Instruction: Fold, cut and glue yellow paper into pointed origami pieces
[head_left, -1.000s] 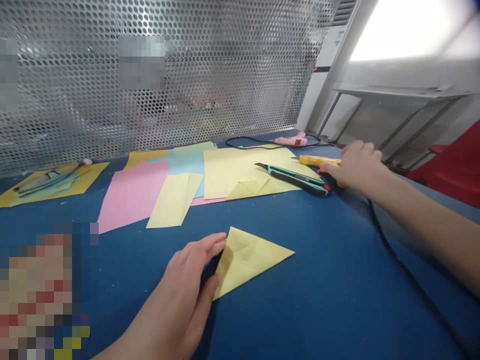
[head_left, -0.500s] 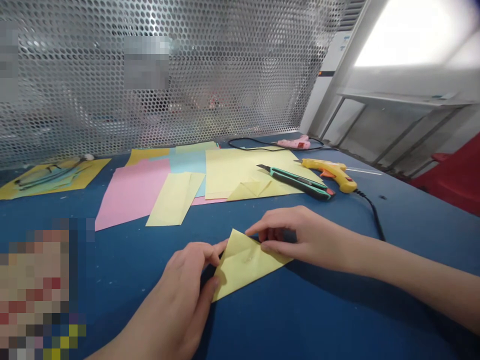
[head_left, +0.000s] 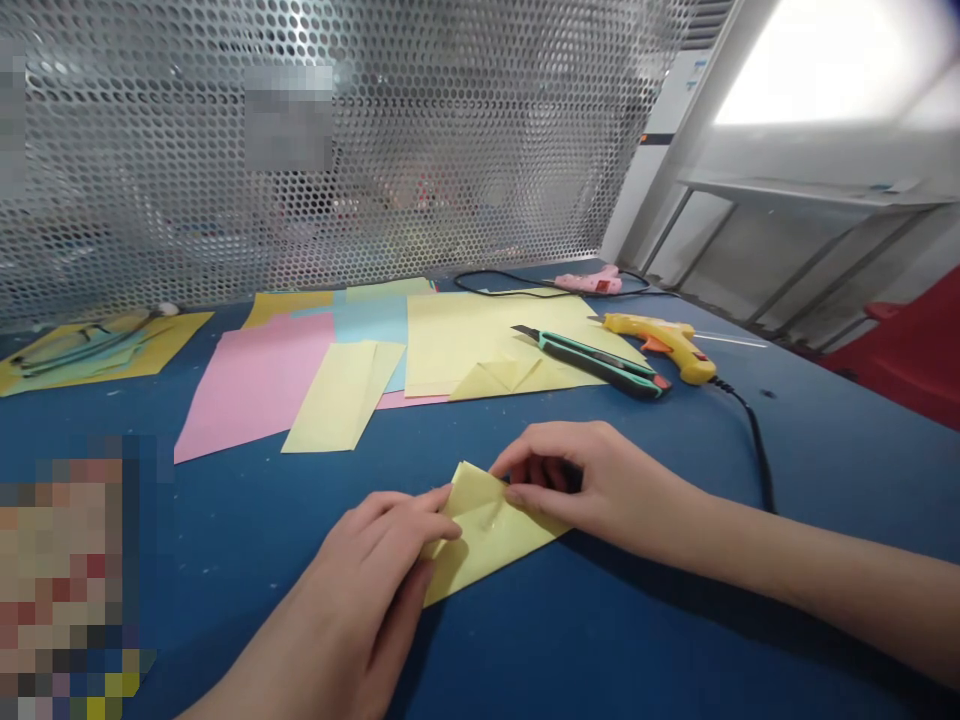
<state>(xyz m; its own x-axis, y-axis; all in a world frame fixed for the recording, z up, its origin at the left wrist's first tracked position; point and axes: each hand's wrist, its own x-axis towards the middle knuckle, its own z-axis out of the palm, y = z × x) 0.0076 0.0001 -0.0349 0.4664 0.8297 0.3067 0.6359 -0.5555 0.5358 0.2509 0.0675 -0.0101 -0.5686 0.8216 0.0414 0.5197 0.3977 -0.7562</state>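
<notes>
A folded piece of yellow paper, roughly a triangle with a crease near its middle, lies on the blue table in front of me. My left hand holds its left edge, the thumb below and a finger bent over onto the top face. At the upper right edge, my right hand pinches the paper between thumb and index finger; its other fingers are curled under. Behind the hands, a green and black utility knife with its blade out rests on sheets of pale yellow paper.
Pink paper and a folded yellow strip lie at the left. A yellow glue gun with a black cord is at the right, a pink glue gun farther back. A perforated metal panel borders the table.
A finger of my left hand has moved right onto the paper's top face. My right hand has shifted slightly left along the edge, and the paper's top corner now shows separated layers.
</notes>
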